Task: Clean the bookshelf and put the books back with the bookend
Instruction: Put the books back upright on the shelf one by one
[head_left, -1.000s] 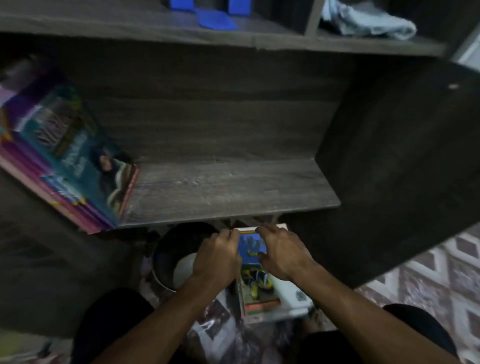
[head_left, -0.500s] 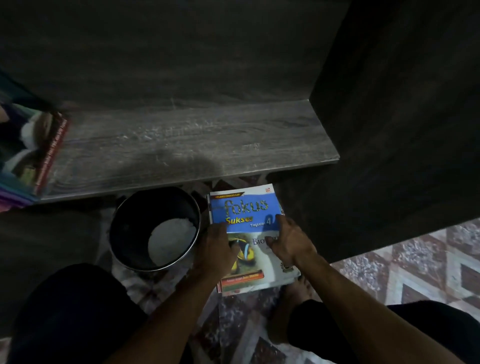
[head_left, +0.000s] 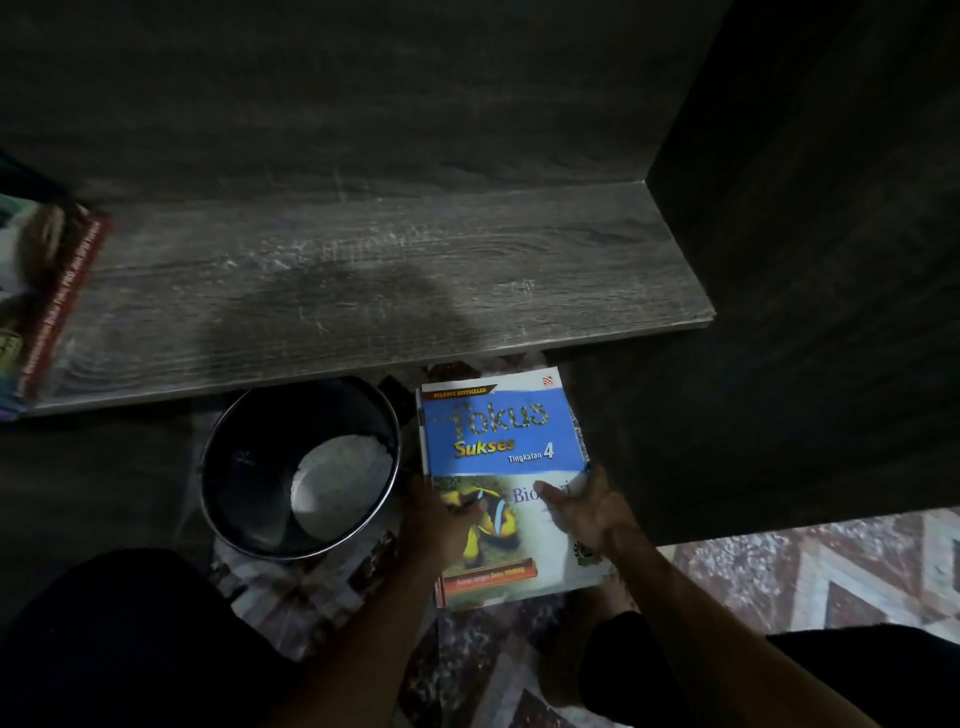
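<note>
Textbook (head_left: 498, 441) with a blue band and clownfish cover is sitting lower centre of frame, under the shelf board (head_left: 363, 291) edge. Left hand (head_left: 439, 519) is gripping its left edge, right hand (head_left: 587, 512) its right edge. Dark pail (head_left: 260, 467) is standing just left of it.

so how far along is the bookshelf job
Looks done: the shelf board looks streaked, as if wiped, and some books already sit at its left end. In hand: left hand and right hand grip the Fokus Sukses book below the shelf's front edge. Left: shelving it and setting the bookend, which isn't in view.
</note>
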